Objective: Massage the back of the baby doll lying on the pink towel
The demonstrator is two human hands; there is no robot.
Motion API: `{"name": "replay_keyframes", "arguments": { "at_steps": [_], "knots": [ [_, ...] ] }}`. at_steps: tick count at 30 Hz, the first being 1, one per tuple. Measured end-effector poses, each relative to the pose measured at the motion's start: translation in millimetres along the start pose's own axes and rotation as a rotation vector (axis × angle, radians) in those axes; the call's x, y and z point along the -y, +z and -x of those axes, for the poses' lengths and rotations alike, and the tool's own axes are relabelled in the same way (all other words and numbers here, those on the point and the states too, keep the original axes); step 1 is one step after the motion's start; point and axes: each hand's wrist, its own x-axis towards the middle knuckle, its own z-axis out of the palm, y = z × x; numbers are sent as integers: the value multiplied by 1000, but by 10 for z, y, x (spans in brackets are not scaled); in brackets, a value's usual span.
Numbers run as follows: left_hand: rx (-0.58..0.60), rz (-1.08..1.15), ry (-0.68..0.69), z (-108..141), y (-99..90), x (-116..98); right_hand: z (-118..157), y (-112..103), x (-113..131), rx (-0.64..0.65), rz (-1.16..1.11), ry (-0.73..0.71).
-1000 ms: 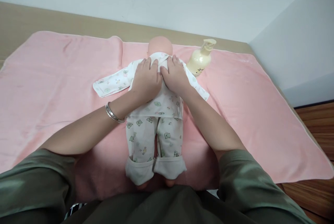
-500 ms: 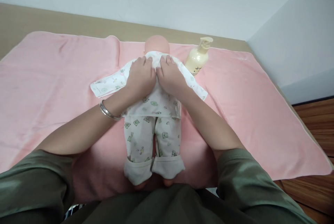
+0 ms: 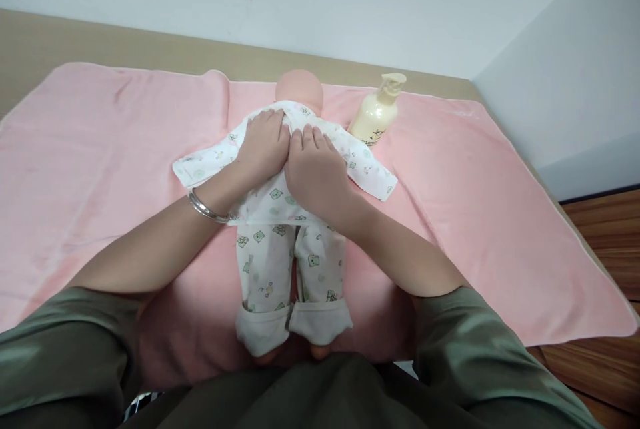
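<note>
A bald baby doll [image 3: 299, 89] lies lengthwise before me, its head at the far end and no face showing. It wears a white printed top [image 3: 276, 197] with sleeves spread to both sides, and matching trousers [image 3: 267, 262] with turned-up cuffs. On the upper left of the top rests my left hand [image 3: 265, 142], fingers laid on the cloth and slightly bent. My right hand [image 3: 317, 166] lies flat on the top, a little lower, fingers stretched out and side by side. The thumbs nearly meet at the middle; the cloth under both palms is hidden.
A pale yellow pump bottle [image 3: 376, 112] stands beyond the doll's right-hand sleeve. Under everything spreads a pink blanket [image 3: 480, 216] on a beige table [image 3: 125, 39]. A white wall [image 3: 320, 2] rises behind, with another at the right.
My right hand has slid down the top towards me, uncovering cloth near the collar and the right sleeve. My left hand has stayed nearly in place, shifted slightly left.
</note>
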Motion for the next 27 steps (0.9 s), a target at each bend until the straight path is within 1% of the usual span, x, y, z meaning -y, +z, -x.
{"name": "replay_keyframes", "arguments": {
  "at_steps": [3, 4, 6, 8, 10, 13, 16, 19, 21, 23, 24, 27],
  "knots": [
    [0, -69, 28, 128, 19, -116, -183, 22, -194, 40, -107, -18],
    [-2, -87, 56, 176, 23, -159, -265, 38, -277, 65, -152, 10],
    [-22, -101, 114, 259, 25, -235, -408, 81, -417, 88, -209, 120],
    [-31, -90, 145, 298, 20, -276, -485, 125, -488, 84, -220, 183],
    [-14, -66, 149, 274, 10, -261, -483, 154, -481, 52, -202, 173],
    [10, 14, 119, 153, 5, -146, -371, 146, -363, 2, -141, 128],
    [-22, 85, 43, 37, 33, -21, -196, 89, -197, -4, -59, 72],
    [-50, 81, 0, 5, 78, 30, -62, 42, -89, -13, -4, 16],
    [-65, 81, -7, 19, 102, 28, -58, 40, -93, -17, -17, -22],
    [-83, 99, -14, 40, 115, 12, -131, 61, -161, -5, -81, -36],
    [-93, 109, -18, 49, 116, 2, -188, 78, -208, 7, -123, -16],
    [-95, 93, -21, 68, 97, -41, -357, 135, -343, 19, -218, 110]
  ]
}}
